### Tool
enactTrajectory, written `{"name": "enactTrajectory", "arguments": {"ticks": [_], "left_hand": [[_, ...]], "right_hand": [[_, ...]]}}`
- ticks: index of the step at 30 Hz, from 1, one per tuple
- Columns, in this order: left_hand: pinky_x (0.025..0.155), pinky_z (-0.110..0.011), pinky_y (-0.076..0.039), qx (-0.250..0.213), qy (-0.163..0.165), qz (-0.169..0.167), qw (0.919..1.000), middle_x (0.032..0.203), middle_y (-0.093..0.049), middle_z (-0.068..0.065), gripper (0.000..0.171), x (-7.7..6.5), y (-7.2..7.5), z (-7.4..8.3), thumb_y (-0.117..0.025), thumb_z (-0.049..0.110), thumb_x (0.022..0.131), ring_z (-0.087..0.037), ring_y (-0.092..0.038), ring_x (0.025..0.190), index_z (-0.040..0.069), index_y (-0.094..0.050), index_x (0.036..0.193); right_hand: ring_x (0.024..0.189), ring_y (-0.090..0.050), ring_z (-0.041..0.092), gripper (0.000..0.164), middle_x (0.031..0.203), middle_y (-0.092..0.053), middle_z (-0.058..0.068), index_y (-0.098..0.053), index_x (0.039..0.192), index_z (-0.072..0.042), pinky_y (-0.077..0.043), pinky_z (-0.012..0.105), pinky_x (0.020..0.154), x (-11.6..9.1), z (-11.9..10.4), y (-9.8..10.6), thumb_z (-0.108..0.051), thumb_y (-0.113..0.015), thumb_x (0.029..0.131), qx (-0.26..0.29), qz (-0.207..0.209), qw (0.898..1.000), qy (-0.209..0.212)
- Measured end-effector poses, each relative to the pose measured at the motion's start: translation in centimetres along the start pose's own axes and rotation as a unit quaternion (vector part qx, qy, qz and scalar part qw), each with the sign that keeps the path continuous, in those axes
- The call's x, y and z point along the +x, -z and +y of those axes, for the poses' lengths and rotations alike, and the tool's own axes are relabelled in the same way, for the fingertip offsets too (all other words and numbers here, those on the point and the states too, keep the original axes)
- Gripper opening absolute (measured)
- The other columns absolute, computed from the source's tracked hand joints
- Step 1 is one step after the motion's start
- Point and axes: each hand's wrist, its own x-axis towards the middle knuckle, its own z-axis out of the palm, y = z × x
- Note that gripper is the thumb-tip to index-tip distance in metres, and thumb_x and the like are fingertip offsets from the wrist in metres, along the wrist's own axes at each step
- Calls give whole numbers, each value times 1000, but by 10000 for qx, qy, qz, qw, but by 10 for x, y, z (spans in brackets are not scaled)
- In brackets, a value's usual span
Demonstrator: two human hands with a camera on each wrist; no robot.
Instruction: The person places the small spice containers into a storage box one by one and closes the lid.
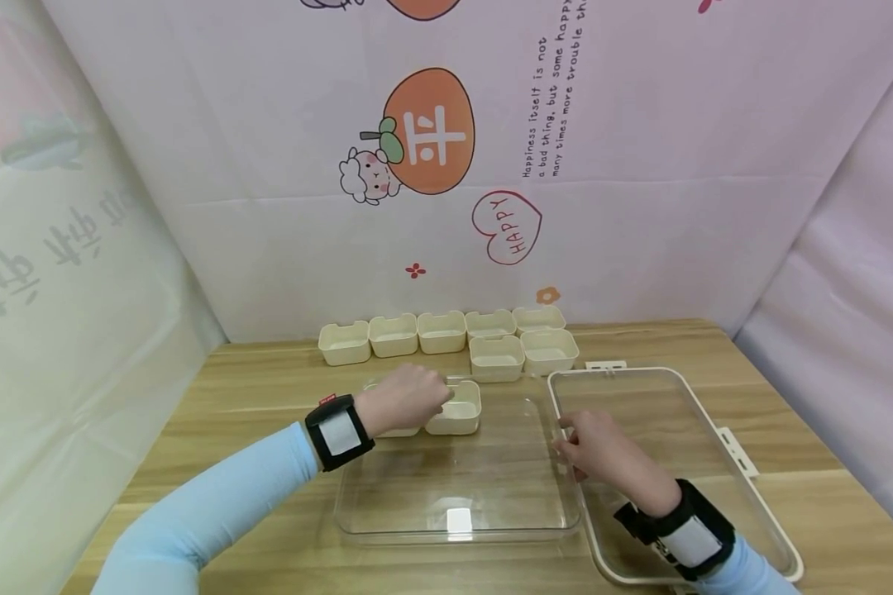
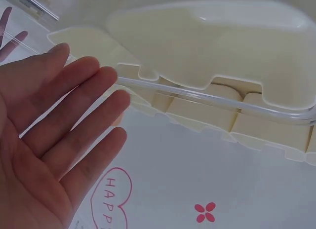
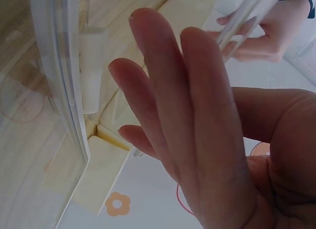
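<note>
A clear plastic bin [image 1: 491, 487] stands on the table with two small cream boxes inside along its far side. My left hand [image 1: 405, 401] is above these boxes. It partly covers the left one; the right cream box [image 1: 454, 420] shows more fully. In the left wrist view, the fingers of my left hand [image 2: 74, 110] are extended beside a cream box [image 2: 212, 51], holding nothing. My right hand [image 1: 603, 450] is at the bin's right wall, over the edge of a clear lid [image 1: 655, 397] with a cream rim. Its fingers [image 3: 168, 86] are loosely extended; contact with the wall is unclear.
Several more cream boxes [image 1: 441, 332] line the back of the wooden table [image 1: 268, 397], two of them in a nearer row. White clips [image 1: 738, 452] stick out from the lid's edge. A printed cloth [image 1: 283, 165] hangs behind, with cloth at both sides.
</note>
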Motion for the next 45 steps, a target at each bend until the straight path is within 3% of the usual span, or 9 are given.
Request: {"name": "enactTrajectory", "arguments": {"ticks": [7, 15, 26, 36, 45], "left_hand": [[48, -20, -40, 118, -178, 382, 9990, 68, -57, 3, 17, 14, 0, -6, -55, 2, 78, -8, -49, 57, 15, -65, 75], [56, -21, -44, 265, -166, 668, 9973, 76, -58, 1, 15, 34, -4, -13, -55, 3, 81, -11, -53, 68, 14, -66, 80], [68, -23, -46, 346, -150, 351, 9987, 81, -60, 1, 19, 65, -6, -19, -58, 4, 78, -13, -54, 79, 16, -67, 89], [63, -24, -46, 220, -226, 162, 9994, 83, -61, 1, 17, 83, -19, -22, -58, 4, 80, -13, -54, 78, 16, -68, 87], [60, -25, -46, -20, 12, -145, 9999, 84, -61, 2, 21, 93, -26, -27, -57, -1, 78, -12, -54, 78, 15, -67, 87]], "right_hand": [[42, -55, 11, 37, 69, -65, 12, -51, 112, 11, -46, 21, 43, 1, 2, -2, -5, -59, 80, -19, 68, 10000, 51], [40, -54, 9, 37, 69, -65, 12, -51, 112, 12, -46, 21, 43, 1, 4, -4, -4, -60, 79, -38, 112, 9999, 106], [40, -54, 10, 37, 66, -65, 10, -51, 112, 12, -45, 21, 42, 1, 4, -4, -4, -60, 79, -22, 115, 9999, 81], [41, -54, 11, 37, 66, -65, 10, -51, 112, 11, -45, 21, 43, 1, 4, -4, -5, -59, 80, 4, 97, 9999, 42], [39, -53, 8, 37, 68, -65, 12, -51, 112, 12, -46, 20, 44, 2, 3, -2, -4, -59, 79, -27, 167, 9997, 162]]}}
